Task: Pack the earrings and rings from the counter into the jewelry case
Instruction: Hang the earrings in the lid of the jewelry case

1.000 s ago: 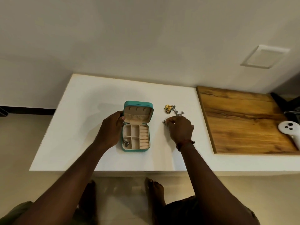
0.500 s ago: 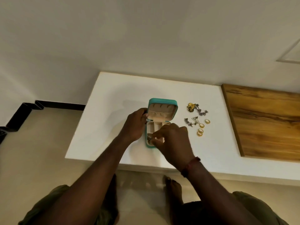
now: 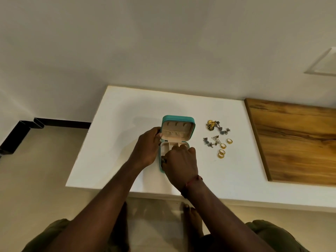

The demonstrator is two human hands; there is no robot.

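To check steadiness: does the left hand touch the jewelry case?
Touching. Head view: the left hand grips the jewelry case at its left edge.

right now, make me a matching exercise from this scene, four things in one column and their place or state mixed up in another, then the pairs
Things
1. jewelry case
2. gold rings
3. left hand
4. right hand

Place or state
a. over the lower half of the case, fingers pointing down into it
b. loose on the counter, right of the case
c. open, lid raised
d. gripping the left edge of the case

Pairs: 1-c, 2-b, 3-d, 4-a
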